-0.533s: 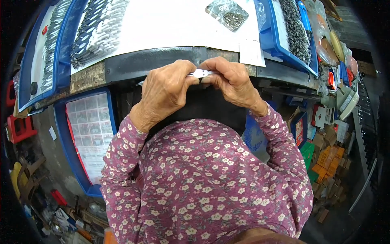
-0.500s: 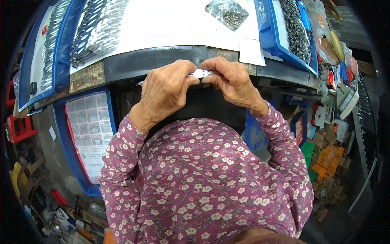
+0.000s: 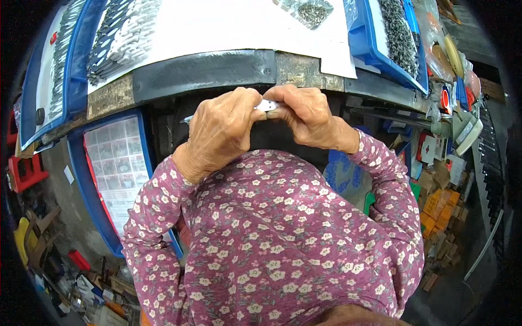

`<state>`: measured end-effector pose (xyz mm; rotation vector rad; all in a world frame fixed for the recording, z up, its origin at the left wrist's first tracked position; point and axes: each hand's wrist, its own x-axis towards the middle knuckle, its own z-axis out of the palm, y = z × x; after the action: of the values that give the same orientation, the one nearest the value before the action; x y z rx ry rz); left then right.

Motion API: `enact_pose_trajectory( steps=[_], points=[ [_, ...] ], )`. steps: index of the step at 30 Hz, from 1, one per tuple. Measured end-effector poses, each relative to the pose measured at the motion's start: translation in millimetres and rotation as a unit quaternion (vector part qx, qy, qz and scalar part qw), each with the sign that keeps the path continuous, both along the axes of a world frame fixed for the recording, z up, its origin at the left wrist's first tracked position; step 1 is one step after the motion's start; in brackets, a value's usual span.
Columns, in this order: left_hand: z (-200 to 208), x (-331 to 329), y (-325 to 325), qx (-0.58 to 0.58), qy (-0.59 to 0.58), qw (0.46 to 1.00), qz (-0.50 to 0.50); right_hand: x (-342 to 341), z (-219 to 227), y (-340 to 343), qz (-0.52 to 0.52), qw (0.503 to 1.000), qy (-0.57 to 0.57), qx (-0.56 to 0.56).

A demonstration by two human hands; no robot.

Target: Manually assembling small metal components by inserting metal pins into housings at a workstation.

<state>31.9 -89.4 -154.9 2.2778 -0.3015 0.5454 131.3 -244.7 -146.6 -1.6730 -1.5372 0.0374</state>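
The workbench point(image 3: 201, 71) bears white pieces point(image 3: 130, 41) at its left, a clear bag point(image 3: 311, 15) farther back, a blue tray point(image 3: 363, 46) at its right. Before its edge, left hand point(image 3: 223, 126) and right hand point(image 3: 311, 117) pinch a white part point(image 3: 265, 106), overlapping that edge less than earlier.

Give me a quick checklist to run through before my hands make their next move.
1. Left hand pinching the white piece: ok.
2. Right hand pinching the same piece: ok.
3. Whole piece visible for checking: not ok, the hands cover much of it.
4. Piece clear of the black bench edge: cannot tell from this angle.
5. Clear bag of small parts lying on the white sheet: ok.
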Motion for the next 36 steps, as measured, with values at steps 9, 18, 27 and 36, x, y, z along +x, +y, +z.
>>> enact_pose_trajectory(
  steps=[9, 18, 27, 36],
  points=[
    [-3.5, -6.7, 11.5, 0.023, 0.016, 0.999, -0.036, -8.5, -4.4, -3.8, -0.002, 0.972, 0.217, -0.095],
    [-7.0, -10.9, 10.2, -0.005, 0.006, 0.999, -0.037, -10.3, -3.3, 3.0, 0.029, 0.998, 0.035, -0.048],
    [-4.9, -15.1, 3.9, 0.014, 0.023, 0.999, -0.042, -12.6, -2.9, 1.5, 0.052, 0.997, 0.033, -0.035],
    [-1.0, -15.4, 1.0, 0.007, 0.009, 0.999, -0.046, -22.2, -5.5, -3.9, 0.021, 0.999, 0.04, -0.017]
  ],
)
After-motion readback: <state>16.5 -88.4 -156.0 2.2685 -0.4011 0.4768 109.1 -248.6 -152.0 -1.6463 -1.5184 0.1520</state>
